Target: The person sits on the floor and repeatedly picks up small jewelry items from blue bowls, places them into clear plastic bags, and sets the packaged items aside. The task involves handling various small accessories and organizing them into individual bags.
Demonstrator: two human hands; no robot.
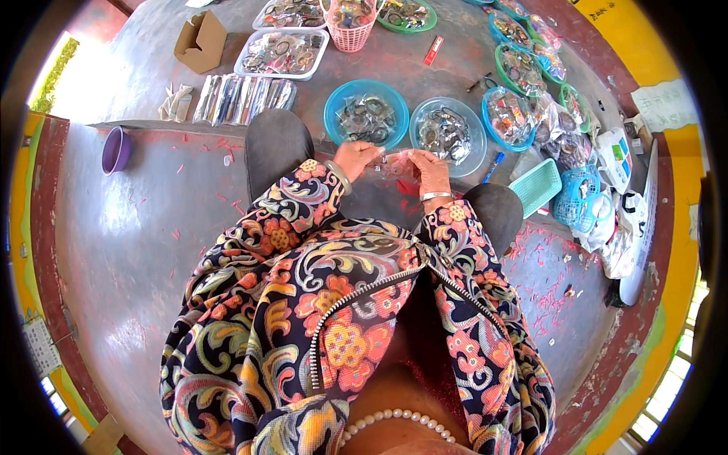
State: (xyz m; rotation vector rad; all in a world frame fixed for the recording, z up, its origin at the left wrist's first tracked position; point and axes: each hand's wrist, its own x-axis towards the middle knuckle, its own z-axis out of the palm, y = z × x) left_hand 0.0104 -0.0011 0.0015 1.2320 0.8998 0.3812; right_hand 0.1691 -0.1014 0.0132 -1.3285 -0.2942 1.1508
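Between my two hands a small clear plastic bag [393,164] is stretched, its contents too small to make out. My left hand [355,161] pinches the bag's left side, with a bangle round the wrist. The right side is gripped by my right hand [431,171], fingertips pressed together, a silver bracelet on that wrist. Just beyond my left hand stands a round blue basin [331,121] holding bagged dark items. A clear plastic bowl [479,144] with similar dark bagged pieces sits beyond my right hand.
Long packets [244,100] lie in a row beside white gloves [176,103]. A white tray [243,70], cardboard box [201,42] and pink basket [350,39] stand farther off. At right are a blue pen [493,167], turquoise basket [535,186] and several filled basins. A purple tub [116,150] is left.
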